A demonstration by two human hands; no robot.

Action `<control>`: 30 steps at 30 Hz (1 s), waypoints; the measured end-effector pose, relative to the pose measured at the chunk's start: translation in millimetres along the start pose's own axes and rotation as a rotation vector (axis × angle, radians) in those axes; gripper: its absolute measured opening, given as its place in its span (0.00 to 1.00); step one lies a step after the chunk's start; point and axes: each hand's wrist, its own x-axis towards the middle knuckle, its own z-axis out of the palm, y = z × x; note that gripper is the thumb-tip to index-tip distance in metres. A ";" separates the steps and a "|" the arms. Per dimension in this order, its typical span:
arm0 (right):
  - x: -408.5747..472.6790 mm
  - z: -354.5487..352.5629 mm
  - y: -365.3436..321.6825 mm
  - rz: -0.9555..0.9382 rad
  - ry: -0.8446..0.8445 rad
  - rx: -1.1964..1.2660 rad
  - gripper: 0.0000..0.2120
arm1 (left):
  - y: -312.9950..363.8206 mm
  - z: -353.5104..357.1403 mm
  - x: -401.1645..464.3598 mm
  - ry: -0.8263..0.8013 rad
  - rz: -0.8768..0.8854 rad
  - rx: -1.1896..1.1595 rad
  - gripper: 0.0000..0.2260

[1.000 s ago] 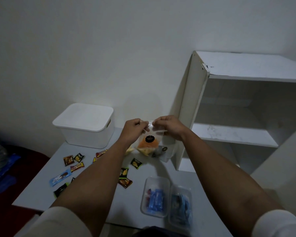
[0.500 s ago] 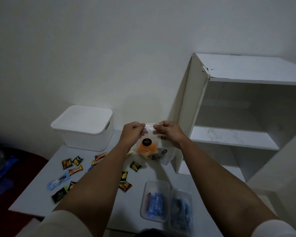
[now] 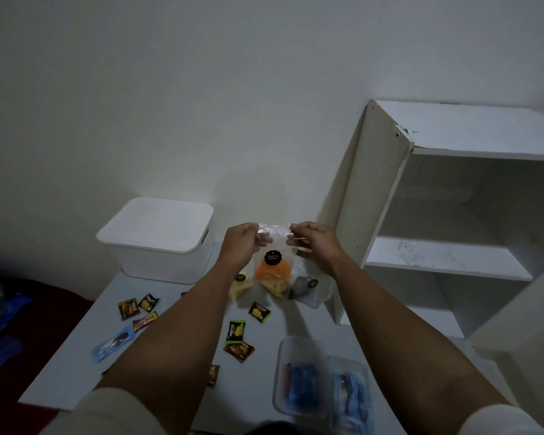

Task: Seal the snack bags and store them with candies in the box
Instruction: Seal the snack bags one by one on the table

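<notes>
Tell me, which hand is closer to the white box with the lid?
Left. The left hand holds the snack bag just beside the white box; the right hand grips the bag's far side.

Clear snack bag [image 3: 272, 259] w/ orange contents, black label; white box [image 3: 157, 240]; candies [image 3: 236, 331] prob. green-black.

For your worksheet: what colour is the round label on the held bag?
Black, with small orange lettering; the label shows in the head view.
</notes>
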 end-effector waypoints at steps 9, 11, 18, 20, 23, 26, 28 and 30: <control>13.3 52.1 7.1 -0.015 0.047 -0.019 0.06 | 0.0 -42.8 25.3 -0.076 0.034 0.051 0.10; 14.7 63.7 6.8 0.000 0.054 -0.014 0.05 | -3.0 -52.6 32.8 -0.103 0.038 0.048 0.09; 17.6 107.2 12.2 -0.005 0.095 -0.022 0.09 | -6.7 -85.3 50.4 -0.213 0.054 0.033 0.06; 18.9 120.0 13.8 -0.004 0.096 -0.014 0.05 | -9.6 -94.7 53.9 -0.236 0.052 0.041 0.06; 19.8 135.5 12.2 0.000 0.089 0.012 0.03 | -14.7 -108.7 59.4 -0.249 0.040 0.059 0.08; 20.8 147.6 12.5 -0.005 0.120 0.015 0.02 | -16.8 -121.6 64.0 -0.272 0.042 0.056 0.09; 20.3 153.9 14.4 -0.001 0.145 0.016 0.06 | -16.8 -129.6 67.5 -0.279 0.059 0.067 0.09; 18.7 158.0 17.2 0.011 0.154 0.043 0.11 | -16.7 -137.8 71.6 -0.276 0.070 0.078 0.09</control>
